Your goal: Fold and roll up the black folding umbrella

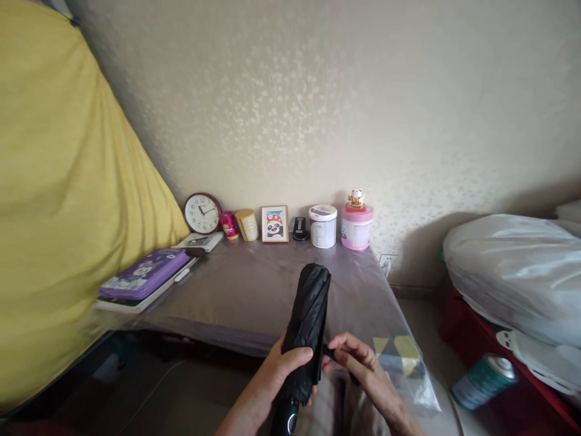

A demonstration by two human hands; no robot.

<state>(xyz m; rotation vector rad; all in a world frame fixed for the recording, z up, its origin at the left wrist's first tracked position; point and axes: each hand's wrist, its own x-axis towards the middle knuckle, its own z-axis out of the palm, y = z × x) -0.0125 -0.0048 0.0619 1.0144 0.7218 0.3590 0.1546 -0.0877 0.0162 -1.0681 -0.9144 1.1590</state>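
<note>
A black folded umbrella [310,309] tilts up in front of me, its handle [285,418] at the bottom edge of the view. My left hand [284,369] is wrapped round its lower part, with the thumb lying across the folded cloth. Just right of the umbrella, my right hand [356,363] pinches a short dark strap [328,351] between thumb and fingers. The strap appears to come off the umbrella's side; its far end is hidden by the fingers.
A table [218,290] under clear plastic bears a clock [203,213], tins, a picture frame [275,224], tubs [322,227] and a purple case [143,275]. A yellow curtain [77,181] hangs left. Rightward are a spray can [483,381] and a white bag [512,272].
</note>
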